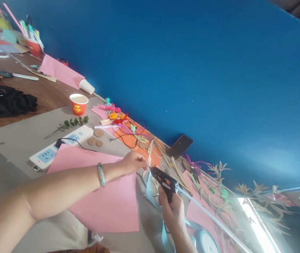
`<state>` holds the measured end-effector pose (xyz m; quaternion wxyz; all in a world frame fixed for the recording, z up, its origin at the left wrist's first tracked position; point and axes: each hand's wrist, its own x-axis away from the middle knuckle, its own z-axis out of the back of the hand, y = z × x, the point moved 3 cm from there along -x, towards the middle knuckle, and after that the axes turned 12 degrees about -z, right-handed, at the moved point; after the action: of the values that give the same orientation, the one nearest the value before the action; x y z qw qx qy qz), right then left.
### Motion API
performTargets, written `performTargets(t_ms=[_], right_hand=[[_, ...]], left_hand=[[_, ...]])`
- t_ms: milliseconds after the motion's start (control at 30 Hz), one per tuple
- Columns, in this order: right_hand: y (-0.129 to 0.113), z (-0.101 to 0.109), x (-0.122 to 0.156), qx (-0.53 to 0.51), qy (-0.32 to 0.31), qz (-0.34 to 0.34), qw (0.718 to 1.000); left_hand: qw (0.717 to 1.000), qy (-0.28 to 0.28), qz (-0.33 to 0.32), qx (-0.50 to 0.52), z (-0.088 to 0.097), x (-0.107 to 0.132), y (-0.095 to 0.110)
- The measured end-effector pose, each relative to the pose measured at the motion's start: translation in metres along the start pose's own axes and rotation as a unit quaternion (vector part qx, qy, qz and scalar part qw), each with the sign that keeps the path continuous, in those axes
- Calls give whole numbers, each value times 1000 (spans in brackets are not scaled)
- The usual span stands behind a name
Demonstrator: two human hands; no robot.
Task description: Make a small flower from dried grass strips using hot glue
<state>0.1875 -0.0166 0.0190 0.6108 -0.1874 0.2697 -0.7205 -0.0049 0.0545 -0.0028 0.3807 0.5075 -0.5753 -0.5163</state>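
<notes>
My right hand point(172, 207) is wrapped around the grip of a black hot glue gun point(165, 180), with a long clear glue stick point(208, 212) trailing out of its back. The gun's nozzle points at the fingertips of my left hand point(135, 162). Those fingers are closed in a pinch on a small pale piece point(149, 160), too small and blurred to name. A greenish bangle point(101, 174) circles my left wrist. Below my left forearm lies a pink paper sheet point(107, 207). A light blue ribbon point(150, 191) loops beside the gun.
A white power strip point(62, 147) and a red paper cup point(78, 104) stand to the left, near a leafy sprig point(73, 123). Wooden discs point(99, 133), orange paper point(126, 135) and coloured pipe cleaners lie along the blue wall point(165, 70). A phone point(180, 146) leans there.
</notes>
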Motion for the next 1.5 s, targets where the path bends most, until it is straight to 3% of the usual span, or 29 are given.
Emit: performTargets(t_ms=[800, 1067, 1267, 1500], right_hand=[[1, 4, 1, -4, 3, -3, 1000], [1, 1, -1, -6, -16, 20, 1000], [0, 5, 0, 3, -8, 0, 1000], [-5, 4, 1, -5, -14, 13, 1000]], left_hand=[[1000, 19, -4, 14, 0, -1, 0], [1000, 12, 5, 24, 0, -1, 1], [999, 19, -2, 30, 1, 1, 8], [999, 1, 2, 32, -2, 1, 3]])
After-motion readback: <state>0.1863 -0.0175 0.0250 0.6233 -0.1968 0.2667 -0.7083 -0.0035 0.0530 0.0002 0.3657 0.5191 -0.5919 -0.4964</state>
